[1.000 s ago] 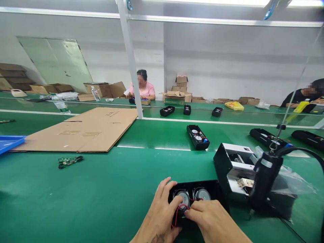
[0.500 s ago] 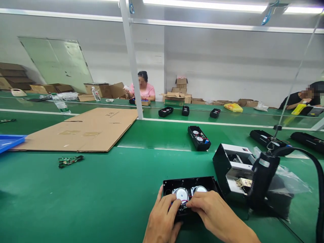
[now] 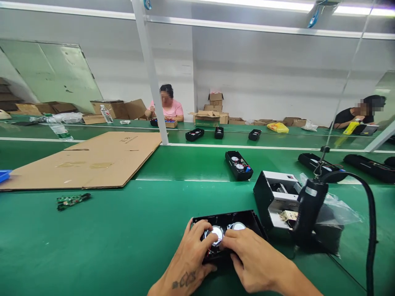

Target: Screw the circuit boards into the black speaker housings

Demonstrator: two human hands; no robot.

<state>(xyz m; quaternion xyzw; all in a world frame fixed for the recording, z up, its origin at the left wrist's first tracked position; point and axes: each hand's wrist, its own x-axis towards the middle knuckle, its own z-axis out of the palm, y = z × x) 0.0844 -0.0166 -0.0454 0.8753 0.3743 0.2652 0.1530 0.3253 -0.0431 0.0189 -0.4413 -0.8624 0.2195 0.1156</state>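
A black speaker housing [image 3: 243,220] with two round silver speaker drivers lies open on the green table right in front of me. My left hand [image 3: 193,255] curls over its left side, fingertips on the left driver [image 3: 216,234]. My right hand [image 3: 251,259] rests over the near right part, fingers bent down onto the housing beside a thin red wire. The right driver [image 3: 237,226] shows just above my right hand. What my fingertips pinch is hidden.
A black-and-white box-shaped device [image 3: 277,197] and a hanging black electric screwdriver [image 3: 307,211] with its cable stand right of the housing. More speaker housings [image 3: 239,165] lie further back. A cardboard sheet [image 3: 92,158] and a green circuit board [image 3: 73,200] lie left. Two people sit at the far bench.
The view has shifted a little to the right and down. Both hands have stayed on the housing, the left fingers moving up onto the left driver.
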